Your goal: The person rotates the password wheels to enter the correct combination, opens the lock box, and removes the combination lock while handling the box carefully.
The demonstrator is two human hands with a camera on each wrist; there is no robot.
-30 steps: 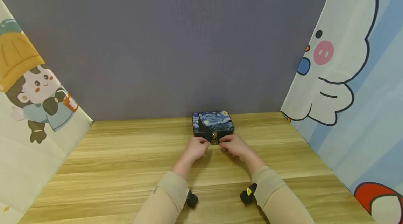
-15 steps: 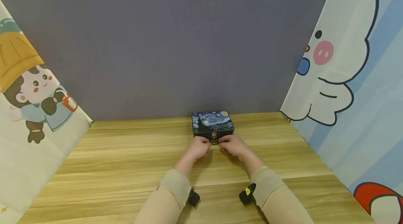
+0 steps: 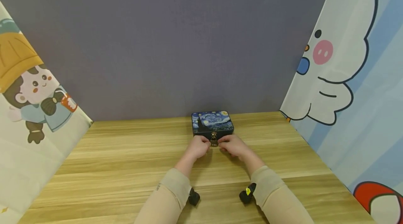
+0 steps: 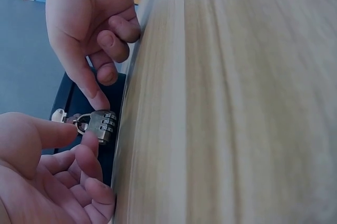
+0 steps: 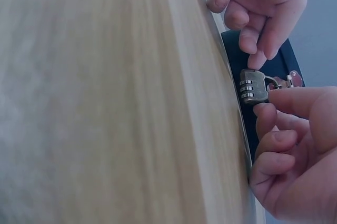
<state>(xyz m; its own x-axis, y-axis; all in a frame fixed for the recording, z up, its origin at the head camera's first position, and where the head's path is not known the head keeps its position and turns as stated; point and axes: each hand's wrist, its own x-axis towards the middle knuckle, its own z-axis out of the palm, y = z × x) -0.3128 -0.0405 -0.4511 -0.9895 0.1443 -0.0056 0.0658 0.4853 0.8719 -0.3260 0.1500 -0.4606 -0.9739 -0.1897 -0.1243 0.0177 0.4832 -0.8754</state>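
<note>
A small bronze combination padlock [image 5: 254, 86] with three number dials hangs by its shackle from the metal latch [image 4: 59, 116] of a tin box [image 3: 212, 121]. The box is dark-sided, its closed lid printed with a blue and yellow starry night painting. From the left, my left hand [image 3: 198, 147] pinches the padlock's edge with thumb and index finger, the other fingers curled below. My right hand [image 3: 233, 145] does the same at the opposite edge. In the wrist views the dials face outward between the fingertips, uncovered. The hands hide part of the box's front.
The box stands at the back of the wood-grain table [image 3: 126, 168], close to a grey panel [image 3: 189, 42]. Cartoon-printed sheets flank the table, a capped figure [image 3: 34, 87] at left and a white character [image 3: 340, 59] at right. Black wrist devices [image 3: 247, 195] sit at both cuffs.
Both hands stay at the padlock with barely any movement. Its lower end has tipped slightly toward me since half a second ago, so more of the dial face shows.
</note>
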